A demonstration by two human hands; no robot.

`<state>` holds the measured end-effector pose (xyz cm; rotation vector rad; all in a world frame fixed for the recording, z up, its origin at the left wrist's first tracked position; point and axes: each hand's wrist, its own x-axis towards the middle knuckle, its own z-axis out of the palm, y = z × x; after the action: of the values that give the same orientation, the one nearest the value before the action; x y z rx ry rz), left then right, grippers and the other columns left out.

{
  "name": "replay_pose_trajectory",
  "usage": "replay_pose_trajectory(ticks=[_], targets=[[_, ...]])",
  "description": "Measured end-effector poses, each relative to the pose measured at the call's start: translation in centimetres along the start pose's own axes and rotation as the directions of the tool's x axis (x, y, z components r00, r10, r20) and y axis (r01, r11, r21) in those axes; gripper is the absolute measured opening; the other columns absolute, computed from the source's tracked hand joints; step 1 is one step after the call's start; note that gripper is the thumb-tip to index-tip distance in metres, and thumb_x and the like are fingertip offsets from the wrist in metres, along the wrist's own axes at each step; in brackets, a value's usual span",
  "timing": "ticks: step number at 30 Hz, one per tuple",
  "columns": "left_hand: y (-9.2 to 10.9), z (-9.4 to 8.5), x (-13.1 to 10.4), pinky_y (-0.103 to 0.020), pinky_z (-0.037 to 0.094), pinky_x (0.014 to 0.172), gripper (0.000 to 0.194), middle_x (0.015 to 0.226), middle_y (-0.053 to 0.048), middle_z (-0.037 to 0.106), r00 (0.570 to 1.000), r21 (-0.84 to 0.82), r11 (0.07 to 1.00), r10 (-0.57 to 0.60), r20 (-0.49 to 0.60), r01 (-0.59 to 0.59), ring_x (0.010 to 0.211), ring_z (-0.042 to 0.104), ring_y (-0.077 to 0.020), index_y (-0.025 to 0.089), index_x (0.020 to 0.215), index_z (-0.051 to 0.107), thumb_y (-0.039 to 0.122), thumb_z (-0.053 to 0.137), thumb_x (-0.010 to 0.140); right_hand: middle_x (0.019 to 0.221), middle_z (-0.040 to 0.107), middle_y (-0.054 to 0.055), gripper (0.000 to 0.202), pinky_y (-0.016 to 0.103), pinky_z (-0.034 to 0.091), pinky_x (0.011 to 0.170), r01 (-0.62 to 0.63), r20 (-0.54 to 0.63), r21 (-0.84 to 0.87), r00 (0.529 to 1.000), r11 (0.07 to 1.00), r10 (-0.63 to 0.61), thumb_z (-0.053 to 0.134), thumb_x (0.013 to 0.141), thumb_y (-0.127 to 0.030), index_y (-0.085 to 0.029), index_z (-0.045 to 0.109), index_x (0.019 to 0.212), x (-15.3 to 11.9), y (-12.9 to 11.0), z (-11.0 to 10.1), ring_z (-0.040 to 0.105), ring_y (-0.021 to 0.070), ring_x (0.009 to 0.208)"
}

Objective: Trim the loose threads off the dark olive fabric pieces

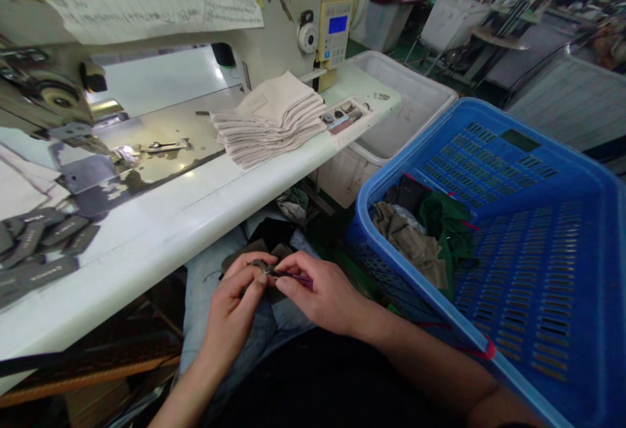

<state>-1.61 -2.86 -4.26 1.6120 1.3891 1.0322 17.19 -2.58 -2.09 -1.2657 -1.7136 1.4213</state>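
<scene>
Over my lap, my left hand (229,304) is closed, pinching a small dark grey-brown piece (259,263) between thumb and fingers. My right hand (328,294) is closed around a slim tool with a purple handle (304,280); its kind is not clear. The tool's tip meets the dark piece at my left fingertips, and the fingers partly hide both. More dark fabric pieces (278,251) lie on my lap just beyond the hands.
A sewing machine (278,30) stands on the white table (195,213), with stacked beige fabric pieces (274,118) and a pile of dark labels (42,245). A blue basket (518,219) holding cloth scraps (408,239) is at my right; behind it stands a pale bin (415,89).
</scene>
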Motion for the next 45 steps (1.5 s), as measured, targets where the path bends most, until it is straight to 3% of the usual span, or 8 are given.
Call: replay_pose_trajectory(ticks=[4,15,23,33,38,45], targets=[[0.2,0.0,-0.2,-0.034,0.050,0.082,0.029,0.097,-0.006,0.069,1.000,-0.002,1.000,0.003,-0.001,-0.003,0.092,0.063,-0.0230,0.022,0.067,0.066,0.034,0.056,0.091,0.103,0.076,0.003,0.021,0.028,0.051,0.081,0.013,-0.057,-0.085,0.998,0.996,-0.018,0.062,0.094,-0.036,-0.023,0.069,0.110,0.2,-0.1,0.7,0.072,0.0185,0.092],[0.3,0.4,0.0,-0.035,0.051,0.084,0.029,0.096,-0.007,0.069,1.000,0.036,0.999,0.007,0.000,-0.007,0.092,0.063,-0.0235,0.022,0.067,0.066,0.035,0.056,0.090,0.099,0.078,0.004,0.021,0.027,0.050,0.075,0.017,-0.070,-0.212,0.997,0.977,-0.032,0.063,0.093,-0.036,-0.023,0.074,0.105,0.2,-0.4,0.5,0.072,0.0185,0.086],[0.2,0.4,-0.2,-0.036,0.050,0.085,0.027,0.098,-0.007,0.069,0.998,0.089,0.994,0.062,0.003,-0.062,0.096,0.064,-0.0236,0.022,0.071,0.067,0.033,0.054,0.092,0.102,0.078,0.003,0.019,0.028,0.051,0.080,0.014,-0.072,-0.188,0.997,0.982,-0.028,0.063,0.094,-0.034,-0.024,0.073,0.105,0.3,-0.2,0.6,0.072,0.0185,0.090],[0.2,1.5,-0.6,-0.041,0.049,0.087,0.021,0.096,-0.006,0.070,0.974,0.322,0.933,0.205,-0.102,-0.163,0.094,0.064,-0.0249,0.023,0.069,0.062,0.026,0.054,0.089,0.090,0.078,0.003,0.014,0.028,0.052,0.073,-0.108,-0.109,0.013,0.988,0.994,0.109,0.066,0.091,-0.033,-0.021,0.074,0.094,0.7,0.6,1.5,0.071,0.0181,0.081],[-0.1,1.8,-0.6,-0.041,0.047,0.086,0.016,0.097,-0.007,0.070,0.949,0.400,0.888,0.295,-0.110,-0.229,0.093,0.063,-0.0262,0.024,0.071,0.062,0.024,0.056,0.087,0.081,0.076,0.002,0.010,0.026,0.050,0.067,-0.142,-0.139,0.013,0.980,0.990,0.143,0.067,0.089,-0.029,-0.021,0.073,0.087,0.9,0.9,1.7,0.068,0.0165,0.073],[-0.8,1.9,-0.9,-0.042,0.046,0.088,0.010,0.099,-0.007,0.070,0.943,0.458,0.853,0.322,-0.081,-0.251,0.095,0.062,-0.0272,0.024,0.074,0.061,0.022,0.059,0.084,0.084,0.077,0.002,0.010,0.028,0.051,0.069,-0.188,-0.150,-0.043,0.972,0.981,0.180,0.068,0.086,-0.029,-0.021,0.074,0.085,1.1,0.5,1.5,0.070,0.0177,0.076]])
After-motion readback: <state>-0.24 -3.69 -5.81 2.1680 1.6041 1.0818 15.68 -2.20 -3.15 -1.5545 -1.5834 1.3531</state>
